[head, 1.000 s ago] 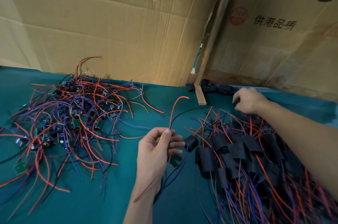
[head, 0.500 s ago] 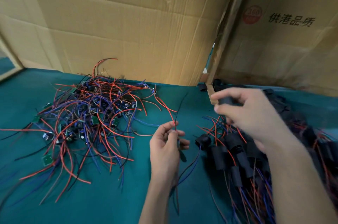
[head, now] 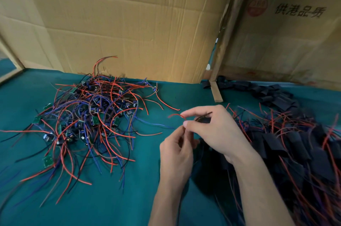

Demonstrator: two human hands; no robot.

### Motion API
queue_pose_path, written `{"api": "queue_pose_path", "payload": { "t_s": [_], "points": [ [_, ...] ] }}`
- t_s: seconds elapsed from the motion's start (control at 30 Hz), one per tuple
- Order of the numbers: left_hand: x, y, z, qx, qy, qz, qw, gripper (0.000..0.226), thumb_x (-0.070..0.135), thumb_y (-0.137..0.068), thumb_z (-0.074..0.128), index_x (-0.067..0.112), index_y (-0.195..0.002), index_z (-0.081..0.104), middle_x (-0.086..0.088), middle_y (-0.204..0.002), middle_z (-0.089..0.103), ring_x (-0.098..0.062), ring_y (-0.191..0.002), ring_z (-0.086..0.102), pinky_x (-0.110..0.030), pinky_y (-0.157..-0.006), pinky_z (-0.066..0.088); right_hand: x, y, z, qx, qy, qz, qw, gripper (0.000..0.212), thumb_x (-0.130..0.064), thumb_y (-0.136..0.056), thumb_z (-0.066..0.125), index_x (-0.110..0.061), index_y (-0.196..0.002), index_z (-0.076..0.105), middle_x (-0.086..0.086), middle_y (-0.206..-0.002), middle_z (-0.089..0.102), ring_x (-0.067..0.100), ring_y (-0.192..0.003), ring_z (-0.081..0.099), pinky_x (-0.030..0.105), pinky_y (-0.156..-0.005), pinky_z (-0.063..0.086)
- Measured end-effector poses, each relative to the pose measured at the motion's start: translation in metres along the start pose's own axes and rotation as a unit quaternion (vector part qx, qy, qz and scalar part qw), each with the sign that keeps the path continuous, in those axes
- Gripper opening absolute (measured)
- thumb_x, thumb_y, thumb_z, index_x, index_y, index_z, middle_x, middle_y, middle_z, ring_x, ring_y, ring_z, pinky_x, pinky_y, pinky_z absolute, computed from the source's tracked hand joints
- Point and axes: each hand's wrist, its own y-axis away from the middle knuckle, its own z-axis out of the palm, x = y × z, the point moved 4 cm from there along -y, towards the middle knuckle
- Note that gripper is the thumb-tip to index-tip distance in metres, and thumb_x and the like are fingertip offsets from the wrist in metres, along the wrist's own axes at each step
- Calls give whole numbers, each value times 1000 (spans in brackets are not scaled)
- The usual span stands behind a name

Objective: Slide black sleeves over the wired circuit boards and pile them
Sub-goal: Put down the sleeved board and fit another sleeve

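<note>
Fingers of my right hand [head: 217, 130] curl round a soft black sleeve [head: 203, 120], pinching thin red and black wires [head: 175, 115]; my left hand [head: 177, 149] grips those wires below; bare boards [head: 88, 117] tangle left on the felt-green counter [head: 129, 198], sleeved ones [head: 287, 144] heap right.
</note>
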Motion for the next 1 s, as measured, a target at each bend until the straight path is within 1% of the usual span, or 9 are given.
{"api": "queue_pose_path", "payload": {
  "t_s": [0.07,0.13,0.27,0.37,0.5,0.6,0.77,0.87,1.0],
  "points": [
    [4,0,-4,10,-5,42,999,23,24,-94,49,18,-90,71,2,-80,70,-14,-74,62,-39,-72,54,1,1,0,-23,-2,10,1000,22,-12,-76,80,-27,-92,83,2,-75,76,20,-72,71,46,-81,62],
    [7,-2,-8,15,7,60,998,24,13,-92,51,21,-98,74,3,-85,71,-7,-78,62,-33,-75,53,1,3,3,-46,-15,10,999,26,-7,-74,83,-24,-94,82,-4,-76,75,14,-74,69,39,-83,61],
    [7,0,-5,8,58,18,998,40,10,-100,55,43,-112,73,1,-74,65,-7,-63,50,-29,-61,50,-4,5,3,-68,-73,1,995,33,1,-76,84,-19,-102,77,-1,-75,74,9,-70,66,23,-70,55],
    [4,-1,-7,28,72,-11,997,47,4,-94,48,41,-108,74,0,-66,60,-11,-58,53,-32,-57,54,-3,4,-6,-32,-140,-4,990,33,-1,-75,86,-17,-102,78,-3,-72,71,4,-57,58,11,-54,43],
    [7,1,-8,32,38,-2,999,25,22,-89,50,33,-89,71,8,-53,52,-15,-47,57,-35,-56,55,-1,5,-12,-2,-174,-13,985,36,-18,-70,90,-17,-104,78,-4,-75,67,6,-58,55,13,-54,42],
    [8,1,-8,44,35,9,998,16,24,-94,60,30,-89,74,5,-52,47,-16,-46,54,-26,-47,51,-3,4,-12,-10,-201,-28,979,34,-19,-75,86,-14,-107,77,1,-78,69,12,-62,62,20,-57,48],
    [5,-1,-11,60,81,-9,995,18,13,-97,63,23,-94,77,-14,-59,35,-27,-49,50,-15,-44,44,-2,4,-28,67,-219,-53,972,24,-7,-89,76,-11,-112,73,4,-86,76,17,-71,71,25,-65,56],
    [3,-1,-10,72,99,-22,992,19,12,-97,63,23,-94,78,-6,-61,35,-31,-53,48,-12,-44,44,-2,6,-40,109,-198,-60,972,21,-9,-92,73,-14,-112,74,8,-96,79,14,-74,72,22,-61,54],
    [0,-2,-11,93,103,-29,990,20,13,-97,62,24,-92,78,-2,-61,35,-32,-53,46,-14,-44,45,-4,8,-49,138,-131,-68,979,17,-15,-93,73,-23,-108,75,-3,-92,80,6,-73,71,17,-61,51]
  ]
}}
